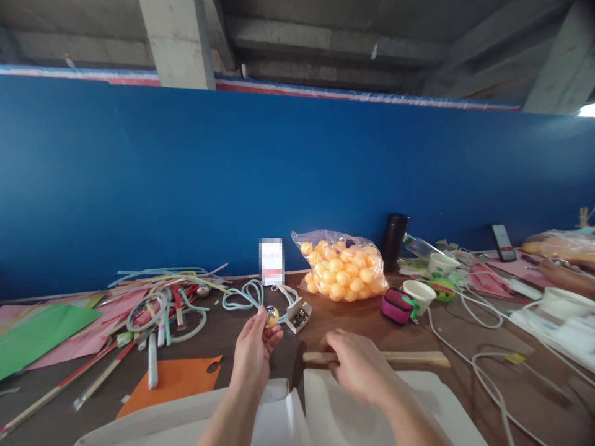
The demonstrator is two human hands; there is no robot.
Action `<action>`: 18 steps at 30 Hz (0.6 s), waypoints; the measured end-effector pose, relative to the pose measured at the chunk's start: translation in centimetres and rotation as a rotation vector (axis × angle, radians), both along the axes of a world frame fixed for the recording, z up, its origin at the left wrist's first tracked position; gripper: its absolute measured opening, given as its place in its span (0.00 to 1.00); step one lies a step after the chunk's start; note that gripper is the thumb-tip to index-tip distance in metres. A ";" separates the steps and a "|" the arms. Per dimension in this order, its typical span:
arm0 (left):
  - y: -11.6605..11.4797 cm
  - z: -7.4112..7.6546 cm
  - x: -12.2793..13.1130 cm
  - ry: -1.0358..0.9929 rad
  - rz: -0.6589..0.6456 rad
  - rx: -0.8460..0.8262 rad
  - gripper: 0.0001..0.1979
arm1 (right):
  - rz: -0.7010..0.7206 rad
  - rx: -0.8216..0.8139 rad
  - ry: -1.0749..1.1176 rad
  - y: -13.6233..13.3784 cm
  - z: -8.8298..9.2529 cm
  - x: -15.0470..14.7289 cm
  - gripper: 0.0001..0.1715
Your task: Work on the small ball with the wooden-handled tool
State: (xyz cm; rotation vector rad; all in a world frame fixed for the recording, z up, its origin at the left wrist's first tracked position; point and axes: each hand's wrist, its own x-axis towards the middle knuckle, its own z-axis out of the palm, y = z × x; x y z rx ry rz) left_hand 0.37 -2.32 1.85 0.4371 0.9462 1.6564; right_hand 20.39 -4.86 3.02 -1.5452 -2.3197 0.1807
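Note:
My left hand (255,347) is closed, pinching a small orange ball with a shiny silver part (272,316) between thumb and fingers. Just right of it stands an open small white box (298,316) full of little metal pieces. My right hand (356,365) curls over a wooden stick (413,358) lying on the table, its fingers bent around it; the palm side is hidden. Behind both hands is a clear plastic bag of orange balls (344,271). Light blue cord (244,296) lies coiled behind my left hand.
White card (385,402) lies under my forearms. Left are orange paper (171,384), green paper (51,334) and a tangle of tubes and sticks (167,303). Right are a magenta pouch (396,306), paper cup (419,294), black bottle (395,241) and white cables (488,378). A blue partition (279,173) stands behind.

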 end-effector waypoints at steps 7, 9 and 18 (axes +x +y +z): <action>0.2 -0.2 0.1 0.005 0.000 -0.007 0.09 | -0.011 -0.191 -0.012 0.4 0.2 -0.3 0.13; 0.3 -0.3 0.2 0.016 -0.002 -0.016 0.11 | -0.038 -0.165 0.081 0.6 0.3 -0.5 0.09; 0.6 -1.0 0.4 0.088 -0.030 -0.015 0.17 | -0.186 -0.026 0.159 2.2 1.0 -2.6 0.11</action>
